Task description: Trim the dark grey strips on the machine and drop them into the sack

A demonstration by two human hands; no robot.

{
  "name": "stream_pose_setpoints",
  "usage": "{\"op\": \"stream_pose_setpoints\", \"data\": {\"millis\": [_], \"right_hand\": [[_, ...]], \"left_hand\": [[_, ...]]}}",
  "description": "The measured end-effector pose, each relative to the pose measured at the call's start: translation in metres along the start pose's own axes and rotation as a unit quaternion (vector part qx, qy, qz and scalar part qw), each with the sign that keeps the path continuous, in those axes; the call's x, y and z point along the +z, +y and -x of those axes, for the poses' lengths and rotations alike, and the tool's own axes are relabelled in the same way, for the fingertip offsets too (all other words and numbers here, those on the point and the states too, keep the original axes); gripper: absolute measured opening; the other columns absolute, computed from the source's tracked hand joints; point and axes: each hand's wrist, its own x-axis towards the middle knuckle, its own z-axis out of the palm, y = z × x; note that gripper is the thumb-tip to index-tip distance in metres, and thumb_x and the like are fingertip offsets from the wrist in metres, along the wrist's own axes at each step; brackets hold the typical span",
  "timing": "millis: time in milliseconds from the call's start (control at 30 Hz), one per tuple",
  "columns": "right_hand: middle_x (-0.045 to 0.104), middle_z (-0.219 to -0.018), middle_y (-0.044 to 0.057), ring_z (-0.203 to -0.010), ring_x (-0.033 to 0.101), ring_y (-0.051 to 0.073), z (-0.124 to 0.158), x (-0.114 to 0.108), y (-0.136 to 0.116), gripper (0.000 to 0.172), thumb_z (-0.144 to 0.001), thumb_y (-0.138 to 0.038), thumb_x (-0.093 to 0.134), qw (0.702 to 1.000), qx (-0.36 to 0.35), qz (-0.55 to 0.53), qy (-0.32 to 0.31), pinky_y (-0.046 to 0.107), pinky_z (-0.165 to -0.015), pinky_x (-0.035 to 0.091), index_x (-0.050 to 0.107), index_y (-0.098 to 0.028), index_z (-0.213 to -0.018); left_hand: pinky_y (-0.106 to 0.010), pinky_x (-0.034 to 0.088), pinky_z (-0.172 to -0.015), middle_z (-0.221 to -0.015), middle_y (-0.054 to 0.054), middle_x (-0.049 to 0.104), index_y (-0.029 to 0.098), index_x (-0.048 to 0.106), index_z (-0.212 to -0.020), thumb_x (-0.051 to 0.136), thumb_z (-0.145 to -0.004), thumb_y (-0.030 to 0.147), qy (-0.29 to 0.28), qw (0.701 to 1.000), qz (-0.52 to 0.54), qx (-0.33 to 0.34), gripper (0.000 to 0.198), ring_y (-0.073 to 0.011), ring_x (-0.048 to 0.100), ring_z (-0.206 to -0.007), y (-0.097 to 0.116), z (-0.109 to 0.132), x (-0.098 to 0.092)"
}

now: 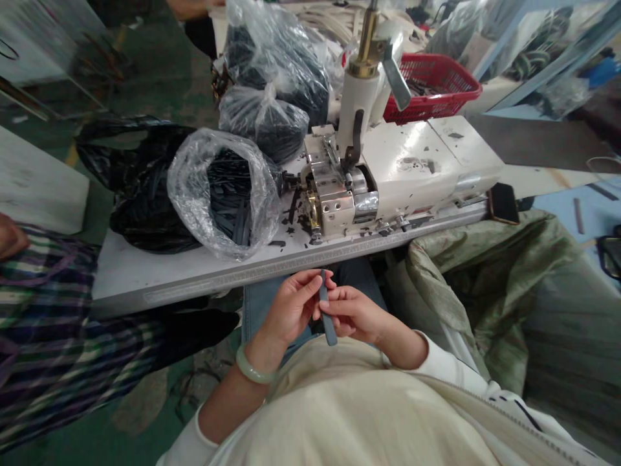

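Observation:
Above my lap, just in front of the table edge, both hands pinch one short dark grey strip [328, 323]. My left hand [294, 304] has thumb and fingers closed near the strip's upper end. Lower down on the same strip, my right hand [354, 312] grips it between thumb and fingers. The strip's lower end sticks out below the fingers. A cream-coloured machine [412, 168] with a metal head [342, 200] stands on the table beyond my hands. To its left, a clear plastic bag [189, 194] lies open, filled with similar dark strips [230, 207].
A black bag [140, 220] sits left of the clear one, and tied clear bags [264, 120] stand behind. A red basket [436, 107] is at the back right. A phone [503, 203] lies by the machine. Green sacking [485, 259] hangs at right; a person in plaid [53, 343] is at left.

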Motion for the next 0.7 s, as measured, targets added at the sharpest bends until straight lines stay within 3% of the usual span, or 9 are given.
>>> {"op": "stream_pose_setpoints", "data": {"millis": [267,400,533,633,700], "right_hand": [[0.049,-0.050,-0.007,-0.032,0.030,0.002,-0.006,-0.010,0.001,0.030,-0.075,-0.038,0.074,0.999,0.020,-0.029,-0.018,0.017,-0.034,0.015,0.065,-0.010,-0.080],[0.043,-0.051,-0.007,-0.036,0.029,0.003,-0.011,-0.007,0.004,0.045,-0.073,-0.057,0.071,0.999,0.007,-0.039,-0.019,0.017,-0.035,0.016,0.060,-0.013,-0.076],[0.045,-0.062,-0.005,-0.050,0.041,0.006,-0.014,0.003,0.006,0.050,-0.075,-0.066,0.063,0.995,-0.003,-0.100,0.010,0.017,-0.043,0.030,0.050,-0.018,-0.073],[0.039,-0.054,-0.008,-0.040,0.029,0.005,-0.015,0.002,-0.003,0.039,-0.080,-0.055,0.064,0.998,0.004,-0.058,-0.021,0.017,-0.037,0.022,0.051,-0.018,-0.079],[0.034,-0.046,-0.011,-0.034,0.020,0.004,-0.017,-0.003,-0.018,0.036,-0.081,-0.051,0.065,0.998,-0.058,0.027,0.019,0.018,-0.034,0.014,0.053,-0.017,-0.078]], "left_hand": [[-0.015,0.040,-0.034,-0.077,-0.004,0.072,0.013,0.072,-0.088,0.076,-0.073,0.025,0.002,1.000,0.019,0.009,0.020,-0.0037,0.050,-0.036,-0.003,-0.005,-0.007],[-0.019,0.046,-0.039,-0.078,-0.004,0.071,0.014,0.069,-0.084,0.076,-0.073,0.024,-0.009,0.999,0.041,0.009,0.016,-0.0077,0.057,-0.040,-0.003,-0.005,-0.009],[-0.019,0.048,-0.046,-0.076,-0.001,0.068,0.016,0.066,-0.077,0.077,-0.073,0.021,0.003,0.998,0.065,0.003,0.013,-0.0087,0.059,-0.050,-0.003,-0.005,-0.011],[-0.020,0.052,-0.060,-0.085,-0.003,0.069,0.017,0.067,-0.074,0.077,-0.072,0.021,0.001,0.997,0.066,0.030,0.011,-0.0116,0.063,-0.070,-0.001,-0.006,-0.014],[-0.024,0.053,-0.074,-0.105,-0.007,0.069,0.018,0.071,-0.083,0.077,-0.074,0.025,0.005,0.996,0.066,0.054,0.013,-0.0170,0.063,-0.091,0.001,-0.008,-0.017]]}}
